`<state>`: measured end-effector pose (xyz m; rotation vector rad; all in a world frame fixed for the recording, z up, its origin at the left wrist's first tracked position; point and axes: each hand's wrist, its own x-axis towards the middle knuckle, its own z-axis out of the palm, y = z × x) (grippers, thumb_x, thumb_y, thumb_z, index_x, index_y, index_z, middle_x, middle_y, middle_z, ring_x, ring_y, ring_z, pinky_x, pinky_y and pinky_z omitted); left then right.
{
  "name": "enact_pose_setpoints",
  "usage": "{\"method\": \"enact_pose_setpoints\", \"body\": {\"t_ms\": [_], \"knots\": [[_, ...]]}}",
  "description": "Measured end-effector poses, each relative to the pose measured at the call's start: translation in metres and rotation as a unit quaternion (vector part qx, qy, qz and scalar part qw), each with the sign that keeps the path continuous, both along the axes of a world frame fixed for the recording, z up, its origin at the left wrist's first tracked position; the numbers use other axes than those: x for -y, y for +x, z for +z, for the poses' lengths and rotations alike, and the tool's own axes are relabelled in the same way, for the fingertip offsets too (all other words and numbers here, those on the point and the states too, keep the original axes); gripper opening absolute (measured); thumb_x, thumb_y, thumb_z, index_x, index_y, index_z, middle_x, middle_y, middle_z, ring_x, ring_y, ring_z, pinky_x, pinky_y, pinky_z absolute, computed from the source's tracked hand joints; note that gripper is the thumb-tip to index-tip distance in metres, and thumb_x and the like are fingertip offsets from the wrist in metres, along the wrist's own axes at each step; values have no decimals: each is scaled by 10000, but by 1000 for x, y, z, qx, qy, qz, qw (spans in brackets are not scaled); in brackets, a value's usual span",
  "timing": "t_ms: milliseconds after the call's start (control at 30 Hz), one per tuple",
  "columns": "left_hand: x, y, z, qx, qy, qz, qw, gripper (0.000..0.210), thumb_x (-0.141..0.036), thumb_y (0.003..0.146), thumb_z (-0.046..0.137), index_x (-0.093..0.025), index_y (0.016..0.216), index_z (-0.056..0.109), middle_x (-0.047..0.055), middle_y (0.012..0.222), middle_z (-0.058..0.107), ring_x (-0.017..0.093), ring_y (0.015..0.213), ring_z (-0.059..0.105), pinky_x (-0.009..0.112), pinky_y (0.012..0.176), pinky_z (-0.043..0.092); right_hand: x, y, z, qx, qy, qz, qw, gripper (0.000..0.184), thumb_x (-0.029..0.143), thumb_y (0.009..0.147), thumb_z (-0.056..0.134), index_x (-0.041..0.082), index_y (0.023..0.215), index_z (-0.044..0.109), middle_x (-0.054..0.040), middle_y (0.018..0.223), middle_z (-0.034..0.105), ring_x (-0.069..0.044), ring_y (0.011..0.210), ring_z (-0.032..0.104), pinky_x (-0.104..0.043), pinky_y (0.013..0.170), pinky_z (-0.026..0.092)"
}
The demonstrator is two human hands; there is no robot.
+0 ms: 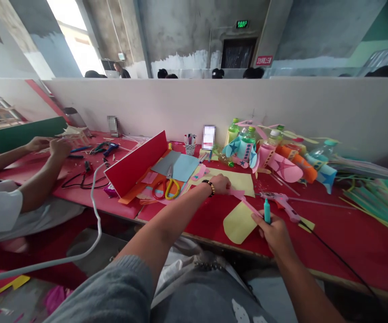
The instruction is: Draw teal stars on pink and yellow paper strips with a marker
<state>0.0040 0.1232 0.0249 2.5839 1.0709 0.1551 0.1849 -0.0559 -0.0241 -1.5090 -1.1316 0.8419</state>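
My left hand [220, 184], with a beaded bracelet at the wrist, reaches over a pale yellow sheet. Its fingers are curled at the end of a pink paper strip [251, 206], their tips partly hidden. Lower right, my right hand [274, 231] grips an upright teal marker [267, 211], with the strip's other end at its thumb. Beside that thumb lies a yellow paper piece [239, 223] with a rounded end. A pink glue gun [283, 202] rests on the red table just beyond my right hand.
Scissors [166, 187] and coloured papers lie left, beside a red upright board [140, 163]. Behind stand a pen cup [190, 148], a phone [209, 137] and several decorated bottles [247, 143]. Coloured strips [378, 204] pile up at right. Another person's hands [59, 146] work at far left.
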Motion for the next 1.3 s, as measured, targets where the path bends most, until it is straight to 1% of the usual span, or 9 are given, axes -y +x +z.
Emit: {"method": "enact_pose_setpoints", "body": {"t_ms": [100, 333, 467, 567, 667, 833, 1033, 1200, 1300], "knots": [[-3, 0, -4, -42, 6, -5, 999, 236, -351, 931, 595, -145, 1038, 633, 72, 1106, 629, 197, 1027, 603, 414, 910, 508, 0, 0, 0, -11, 2, 2, 1000, 378, 535, 720, 720, 170, 728, 623, 64, 380, 394, -106, 362, 364, -248, 365, 280], [-13, -12, -14, -56, 24, -17, 998, 282, -353, 942, 579, -147, 1133, 602, 82, 1168, 603, 206, 1026, 605, 407, 886, 527, -1, 1, -5, -40, 17, -4, 999, 362, 511, 702, 741, 181, 719, 592, 73, 398, 403, -96, 356, 369, -236, 365, 292], [-15, -9, -10, -35, 24, -56, 998, 274, -321, 907, 631, -152, 1121, 612, 85, 1256, 566, 227, 1131, 558, 434, 963, 488, -3, 1, -7, -45, 23, 2, 999, 360, 495, 688, 753, 187, 686, 566, 79, 389, 389, -90, 345, 361, -226, 354, 275], [-16, 2, -4, -39, 1, -80, 996, 309, -334, 924, 608, -156, 1176, 589, 90, 1240, 573, 226, 1107, 574, 439, 941, 502, -3, 0, -7, -48, 29, -1, 998, 366, 504, 686, 749, 185, 693, 572, 78, 387, 387, -91, 352, 362, -225, 357, 282], [-16, 12, 2, -46, -22, -77, 996, 324, -349, 948, 571, -159, 1211, 569, 95, 1224, 578, 214, 1058, 597, 425, 901, 525, -1, -1, -4, -44, 31, 4, 999, 368, 505, 695, 747, 177, 688, 580, 71, 386, 399, -91, 361, 369, -223, 366, 283], [-15, 18, 9, -48, -52, -38, 997, 321, -357, 952, 563, -162, 1206, 573, 88, 1215, 582, 212, 1035, 604, 405, 880, 537, 2, -3, 3, -37, 32, 6, 999, 372, 520, 725, 719, 165, 716, 606, 66, 390, 409, -90, 365, 371, -219, 367, 273], [-17, 5, 11, -46, -70, 17, 996, 310, -355, 943, 579, -144, 1170, 588, 79, 1163, 604, 206, 1000, 617, 396, 857, 543, 1, -4, 2, -44, 33, 8, 998, 377, 527, 717, 722, 170, 720, 599, 71, 390, 402, -92, 367, 368, -221, 364, 267], [-30, -23, 26, 54, -22, 122, 991, 317, -354, 934, 590, -143, 1170, 587, 85, 1187, 594, 222, 1051, 598, 433, 905, 516, -1, -3, -1, -45, 32, 2, 998, 383, 537, 716, 720, 174, 728, 597, 75, 387, 406, -96, 359, 372, -226, 366, 268], [-25, -38, 33, 156, 12, 176, 972, 373, -308, 869, 668, -174, 1202, 571, 111, 1295, 541, 260, 1197, 518, 442, 1039, 415, -1, -2, -2, -42, 31, 1, 999, 372, 524, 718, 724, 172, 736, 604, 69, 386, 428, -98, 361, 383, -227, 374, 282]]}}
